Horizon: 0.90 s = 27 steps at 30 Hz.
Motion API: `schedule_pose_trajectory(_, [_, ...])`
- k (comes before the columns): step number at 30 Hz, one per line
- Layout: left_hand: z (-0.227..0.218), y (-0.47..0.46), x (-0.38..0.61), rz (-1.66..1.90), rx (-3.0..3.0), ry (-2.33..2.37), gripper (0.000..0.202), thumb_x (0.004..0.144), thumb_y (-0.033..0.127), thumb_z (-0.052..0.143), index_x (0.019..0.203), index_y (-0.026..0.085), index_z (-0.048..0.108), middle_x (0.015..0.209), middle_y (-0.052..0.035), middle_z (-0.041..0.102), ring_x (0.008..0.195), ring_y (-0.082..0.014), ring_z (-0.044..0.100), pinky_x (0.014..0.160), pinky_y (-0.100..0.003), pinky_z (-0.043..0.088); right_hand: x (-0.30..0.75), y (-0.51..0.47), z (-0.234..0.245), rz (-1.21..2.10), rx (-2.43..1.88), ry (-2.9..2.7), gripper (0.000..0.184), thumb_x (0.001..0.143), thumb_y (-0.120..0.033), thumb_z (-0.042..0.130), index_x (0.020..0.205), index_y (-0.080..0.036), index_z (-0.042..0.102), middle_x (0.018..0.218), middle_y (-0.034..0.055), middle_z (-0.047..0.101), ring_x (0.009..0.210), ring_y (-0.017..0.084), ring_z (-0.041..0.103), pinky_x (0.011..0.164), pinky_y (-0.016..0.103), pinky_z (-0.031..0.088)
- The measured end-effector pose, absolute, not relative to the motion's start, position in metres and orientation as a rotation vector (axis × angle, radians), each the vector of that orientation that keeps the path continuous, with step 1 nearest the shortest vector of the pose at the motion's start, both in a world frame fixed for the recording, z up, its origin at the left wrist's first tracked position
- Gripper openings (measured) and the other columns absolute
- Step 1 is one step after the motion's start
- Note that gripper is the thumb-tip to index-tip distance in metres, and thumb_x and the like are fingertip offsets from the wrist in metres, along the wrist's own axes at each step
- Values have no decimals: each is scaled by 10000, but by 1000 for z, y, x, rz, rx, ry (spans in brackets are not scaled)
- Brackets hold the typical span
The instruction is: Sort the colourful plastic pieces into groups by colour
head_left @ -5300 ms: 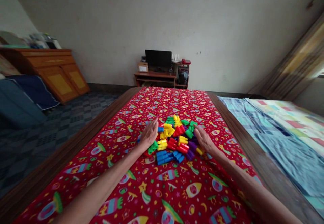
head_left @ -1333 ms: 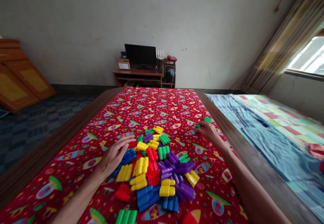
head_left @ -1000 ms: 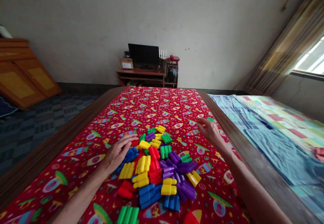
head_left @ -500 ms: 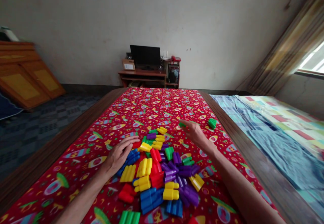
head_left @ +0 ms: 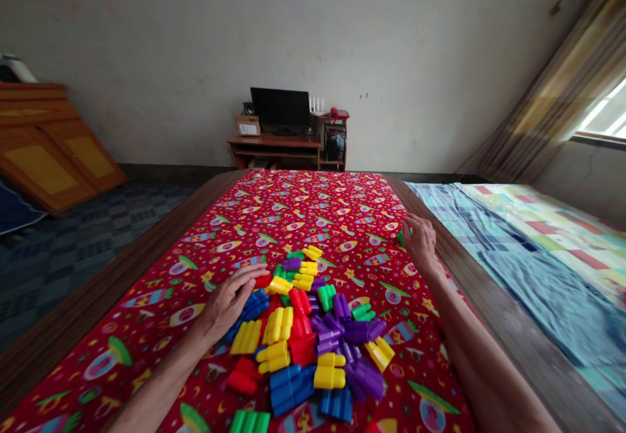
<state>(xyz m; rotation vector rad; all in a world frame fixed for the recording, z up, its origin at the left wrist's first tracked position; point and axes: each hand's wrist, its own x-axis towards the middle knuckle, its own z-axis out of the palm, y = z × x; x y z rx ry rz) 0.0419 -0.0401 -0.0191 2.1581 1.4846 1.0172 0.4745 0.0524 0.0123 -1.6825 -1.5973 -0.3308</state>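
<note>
A heap of plastic building blocks [head_left: 313, 332] in yellow, red, blue, purple and green lies on a red rocket-print cloth [head_left: 303, 218]. My left hand [head_left: 229, 299] rests palm down on the heap's left side, fingers spread and touching blue blocks [head_left: 254, 304]. My right hand [head_left: 419, 240] reaches to the cloth's right edge, apart from the heap. Its fingers curl down over a green block [head_left: 401, 237], of which only a sliver shows beside the thumb.
The cloth covers a long wooden table [head_left: 147, 250] with bare dark edges. A bed with a blue checked sheet [head_left: 518, 257] adjoins on the right. A desk with a monitor [head_left: 283, 136] stands at the far wall, a wooden cabinet [head_left: 49, 152] on the left.
My right hand moved from above the heap's far side, where it pinched a green piece, out to the green block at the right edge. The left hand stayed on the heap.
</note>
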Motion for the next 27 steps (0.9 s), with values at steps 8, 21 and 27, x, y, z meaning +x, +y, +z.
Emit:
schedule_pose_trajectory(8, [-17, -40, 43, 1003, 2179, 1495, 453, 942, 479, 363, 1062, 203, 701, 1204, -88, 681, 1166, -233, 605, 1046, -384, 453, 352, 39, 18, 292, -929, -2255, 333, 868, -142, 510, 1150, -190, 680, 1147, 118, 698, 1040, 221, 654, 886, 338, 504])
schedule_pose_trajectory(21, [-18, -39, 43, 972, 2196, 1487, 488, 945, 511, 344, 1054, 203, 707, 1208, -89, 678, 1157, -237, 610, 1028, -366, 470, 295, 52, 20, 362, -1028, -2713, 294, 892, -240, 580, 1176, -216, 651, 945, 60, 735, 882, 185, 673, 684, 229, 442])
schedule_pose_trajectory(27, [-18, -38, 43, 996, 2198, 1501, 488, 937, 521, 351, 1038, 206, 710, 1198, -92, 682, 1153, -235, 613, 1020, -361, 475, 268, 45, 24, 292, -1279, -2647, 224, 883, -289, 580, 1073, -207, 666, 1019, 85, 719, 973, 215, 645, 771, 277, 439])
